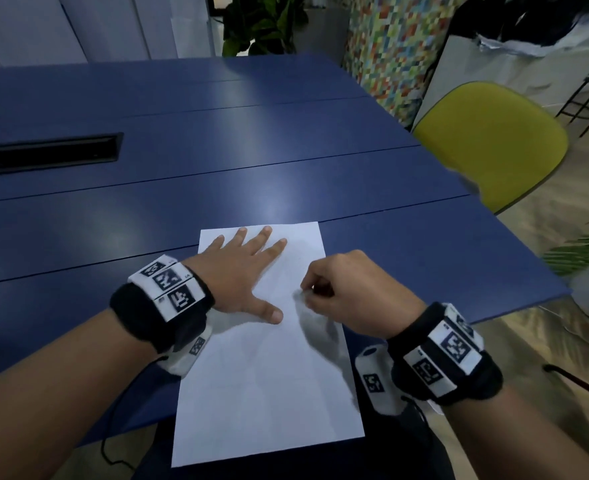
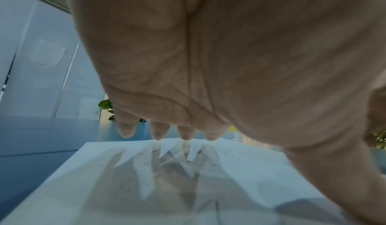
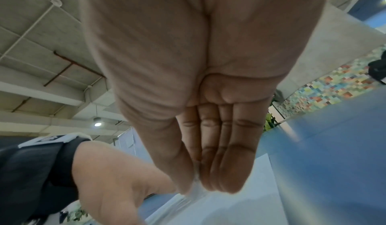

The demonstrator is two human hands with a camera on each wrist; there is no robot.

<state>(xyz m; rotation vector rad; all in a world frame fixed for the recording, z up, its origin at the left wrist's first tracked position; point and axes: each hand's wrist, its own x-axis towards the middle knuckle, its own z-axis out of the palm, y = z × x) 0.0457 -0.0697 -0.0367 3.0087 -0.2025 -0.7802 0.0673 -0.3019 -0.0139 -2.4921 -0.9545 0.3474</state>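
White paper [image 1: 269, 393], dark blue table [image 1: 217, 133].
Chair [image 1: 494, 140] yellow; wall [image 1: 397, 46] a multicoloured mosaic; wristbands [image 1: 137, 317] black with black-and-white square markers.

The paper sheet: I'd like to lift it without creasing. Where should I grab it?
Take the sheet by its near edge, which seems to overhang the table: pinch from the near side. Elsewhere it lies flat, the left hand resting on it.
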